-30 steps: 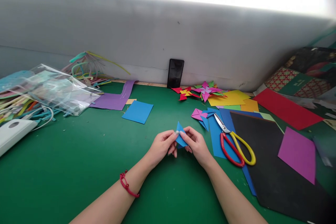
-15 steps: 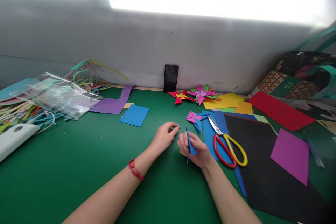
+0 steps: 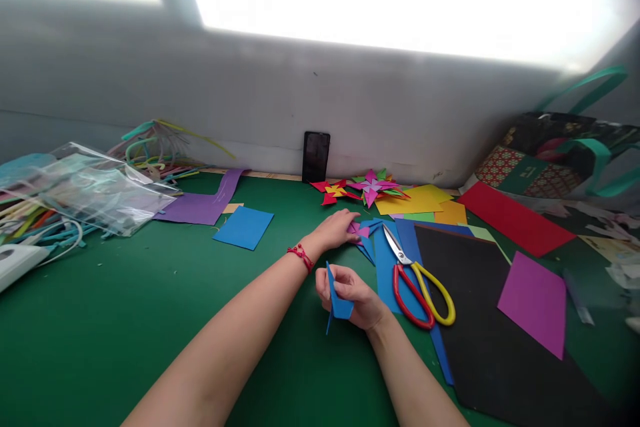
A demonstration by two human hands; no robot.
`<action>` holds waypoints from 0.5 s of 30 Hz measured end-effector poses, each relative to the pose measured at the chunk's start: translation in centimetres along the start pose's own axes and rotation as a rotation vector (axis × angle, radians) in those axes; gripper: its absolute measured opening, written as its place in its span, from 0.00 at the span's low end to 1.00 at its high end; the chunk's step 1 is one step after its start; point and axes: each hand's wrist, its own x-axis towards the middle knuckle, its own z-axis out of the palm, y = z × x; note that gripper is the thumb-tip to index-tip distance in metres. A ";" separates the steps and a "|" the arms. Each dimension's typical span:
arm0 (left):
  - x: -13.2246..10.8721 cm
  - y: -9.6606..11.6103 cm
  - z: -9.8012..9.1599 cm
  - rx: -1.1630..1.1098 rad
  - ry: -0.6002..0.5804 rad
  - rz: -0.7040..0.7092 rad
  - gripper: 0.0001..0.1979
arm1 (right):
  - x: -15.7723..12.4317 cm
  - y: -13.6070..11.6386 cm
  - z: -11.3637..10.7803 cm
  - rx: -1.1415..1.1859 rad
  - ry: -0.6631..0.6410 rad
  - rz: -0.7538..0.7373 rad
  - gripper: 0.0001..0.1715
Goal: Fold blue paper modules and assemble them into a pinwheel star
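My right hand (image 3: 353, 297) is closed on a folded piece of blue paper (image 3: 341, 305), held upright between thumb and fingers just above the table. Beyond it, my left hand (image 3: 339, 229) reaches across to a pink and blue origami piece (image 3: 361, 231). The curled fingers of that hand grip its pink left side, and they partly cover it. To the right, scissors (image 3: 414, 279) with one red and one yellow handle lie partly opened on blue and black sheets. A flat blue paper square (image 3: 244, 227) rests to the left of my hands.
Folded paper flowers (image 3: 371, 187) lie at the back near a phone (image 3: 316, 157) leaning on the wall. Yellow sheets (image 3: 413, 200), a red sheet (image 3: 513, 217), a black sheet (image 3: 480, 320) and a purple square (image 3: 535, 303) spread rightward. A clear plastic bag (image 3: 115, 193) covers strips at left.
My left hand has moved forward and right onto the pink and blue origami piece. My right hand still holds the folded blue paper. The view has turned slightly right.
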 end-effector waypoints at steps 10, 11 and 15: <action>-5.8 2.6 -2.2 -0.352 0.266 -0.177 0.13 | 0.0 0.2 -0.2 -0.026 0.027 -0.017 0.16; -6.9 2.9 -2.3 -0.481 0.325 -0.243 0.14 | 0.0 0.2 -0.2 -0.019 0.039 -0.039 0.16; -11.0 2.9 -2.5 -0.844 0.418 -0.367 0.18 | 0.2 0.2 -0.4 0.056 0.172 -0.136 0.12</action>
